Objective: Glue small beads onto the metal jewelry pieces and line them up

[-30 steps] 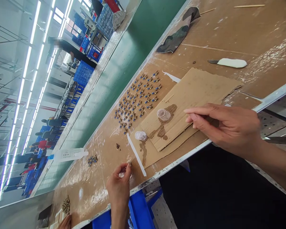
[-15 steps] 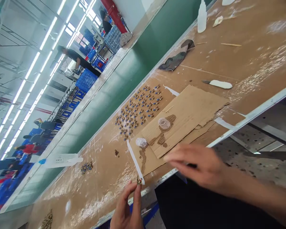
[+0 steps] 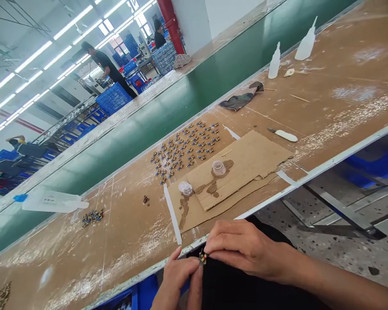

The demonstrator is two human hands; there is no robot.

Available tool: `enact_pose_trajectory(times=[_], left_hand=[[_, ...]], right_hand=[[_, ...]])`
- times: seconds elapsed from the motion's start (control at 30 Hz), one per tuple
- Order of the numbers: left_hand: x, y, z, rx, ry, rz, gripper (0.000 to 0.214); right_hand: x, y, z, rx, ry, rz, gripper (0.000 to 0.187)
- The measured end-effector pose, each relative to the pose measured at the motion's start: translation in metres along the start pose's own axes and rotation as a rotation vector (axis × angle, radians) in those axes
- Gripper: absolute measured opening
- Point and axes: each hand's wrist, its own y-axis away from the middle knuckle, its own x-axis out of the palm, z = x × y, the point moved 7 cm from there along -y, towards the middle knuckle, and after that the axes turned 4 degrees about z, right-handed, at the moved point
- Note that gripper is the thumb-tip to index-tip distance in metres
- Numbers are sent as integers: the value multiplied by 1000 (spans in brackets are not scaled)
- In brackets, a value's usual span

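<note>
My left hand and my right hand meet just below the table's near edge, over my dark lap. Both pinch one tiny brass part with a coloured bit between their fingertips. On the table ahead lie rows of small brass and blue parts. Two small clear cups sit on stained cardboard sheets, the second cup to the left.
A white-handled knife lies right of the cardboard. Two white squeeze bottles and a camouflage rag are farther back. A lying bottle and loose part piles are at left. A green conveyor belt runs behind; people work beyond.
My left hand lifted a small part off the table and drew it back to my lap. My right hand swept from the cardboard's edge down to meet it. The view tilted level.
</note>
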Motion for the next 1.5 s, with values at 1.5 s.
enact_pose_trajectory(times=[1.5], left_hand=[[-62, -175, 78, -20, -314, 58, 20]], right_hand=[[-61, 11, -37, 119, 581, -418, 21]])
